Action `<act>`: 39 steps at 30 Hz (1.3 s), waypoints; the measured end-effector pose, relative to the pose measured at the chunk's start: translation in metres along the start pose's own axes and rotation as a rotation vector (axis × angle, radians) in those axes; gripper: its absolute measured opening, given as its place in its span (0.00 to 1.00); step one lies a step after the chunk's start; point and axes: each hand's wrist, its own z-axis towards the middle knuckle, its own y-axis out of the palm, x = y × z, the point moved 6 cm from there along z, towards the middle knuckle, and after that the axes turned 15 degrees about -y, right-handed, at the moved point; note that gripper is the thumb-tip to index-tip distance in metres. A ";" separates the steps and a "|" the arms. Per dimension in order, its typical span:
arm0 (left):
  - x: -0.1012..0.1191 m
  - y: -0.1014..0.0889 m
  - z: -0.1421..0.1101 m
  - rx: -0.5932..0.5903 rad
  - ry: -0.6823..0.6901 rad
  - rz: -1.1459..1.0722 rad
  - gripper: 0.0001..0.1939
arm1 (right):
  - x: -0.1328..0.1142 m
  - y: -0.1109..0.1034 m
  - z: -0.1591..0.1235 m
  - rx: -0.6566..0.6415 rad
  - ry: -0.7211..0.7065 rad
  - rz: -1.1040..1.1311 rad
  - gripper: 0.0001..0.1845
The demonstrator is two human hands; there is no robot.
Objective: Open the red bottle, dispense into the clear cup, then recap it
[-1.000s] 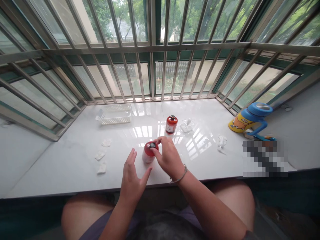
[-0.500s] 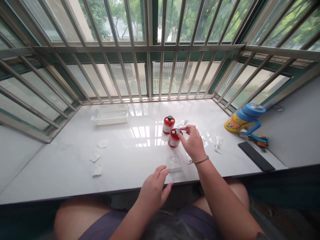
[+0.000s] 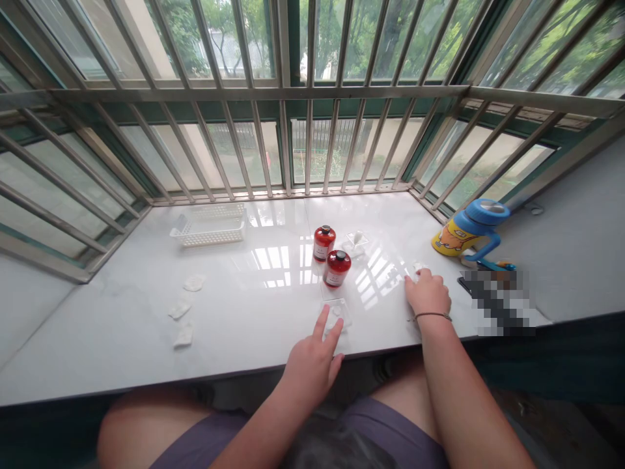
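Note:
My left hand (image 3: 312, 358) is open at the front of the counter, fingers spread, with the fingertips over the near side of a small clear plastic box (image 3: 336, 306). Whether they press on it I cannot tell. To the right, my right hand (image 3: 428, 294) curls its fingers down around a small clear object (image 3: 418, 266), which it mostly covers. Beyond the box stand two red bottles with black tops and pale labels, the nearer bottle (image 3: 337, 268) just in front of the farther bottle (image 3: 324, 243). A clear container (image 3: 356, 243) with something white sits to their right.
Three white crumpled pieces (image 3: 193, 283) lie in a row at the left. Near the window bars is a white perforated basket (image 3: 209, 238). A blue and yellow flask (image 3: 466, 229) stands at the right, beside a blurred dark flat object (image 3: 498, 306). The counter's front edge runs above my lap.
My right hand has left the nearer red bottle and moved right to the small clear object. My left hand has shifted slightly, its fingers now over the clear box.

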 end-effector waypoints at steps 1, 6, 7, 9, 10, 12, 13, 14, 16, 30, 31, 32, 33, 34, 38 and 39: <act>0.000 0.001 0.000 0.011 0.004 0.005 0.35 | 0.003 0.000 0.000 -0.005 0.006 0.012 0.22; -0.003 0.000 -0.001 0.063 0.019 0.001 0.34 | 0.003 -0.014 -0.005 0.067 0.000 0.091 0.19; -0.003 0.001 -0.001 0.067 0.019 0.004 0.34 | -0.001 -0.018 -0.009 0.080 -0.021 0.112 0.18; -0.003 0.001 -0.001 0.061 0.020 0.027 0.35 | -0.014 -0.030 -0.020 0.095 -0.092 0.199 0.17; -0.003 0.002 -0.001 0.055 0.021 0.041 0.35 | -0.023 -0.037 -0.028 0.096 -0.144 0.265 0.17; -0.002 0.002 -0.001 0.048 0.020 0.064 0.36 | -0.047 -0.053 -0.046 0.092 -0.291 0.443 0.15; -0.002 0.002 -0.001 0.047 0.018 0.070 0.36 | -0.062 -0.062 -0.056 0.079 -0.387 0.514 0.14; -0.002 0.002 0.000 0.046 0.015 0.074 0.36 | -0.078 -0.071 -0.067 0.047 -0.504 0.561 0.13; -0.001 0.001 0.000 0.044 0.011 0.074 0.36 | -0.108 -0.086 -0.087 -0.032 -0.720 0.634 0.11; -0.004 0.006 0.000 0.027 0.006 0.023 0.39 | -0.182 -0.108 -0.114 -0.150 -1.094 0.389 0.14; -0.004 0.006 0.000 0.030 0.006 0.020 0.39 | -0.189 -0.108 -0.114 -0.156 -1.117 0.357 0.14; -0.003 0.007 0.001 0.032 0.007 0.018 0.39 | -0.197 -0.107 -0.114 -0.163 -1.139 0.330 0.14; -0.003 0.007 0.001 0.033 0.007 0.016 0.39 | -0.204 -0.105 -0.115 -0.172 -1.159 0.313 0.16; -0.003 0.007 0.001 0.033 0.005 0.015 0.39 | -0.211 -0.103 -0.115 -0.183 -1.175 0.306 0.18; -0.004 0.006 0.001 0.021 -0.005 0.020 0.35 | -0.223 -0.092 -0.115 -0.202 -1.197 0.384 0.32; -0.004 0.006 0.001 0.020 -0.002 0.017 0.34 | -0.221 -0.091 -0.114 -0.198 -1.183 0.430 0.34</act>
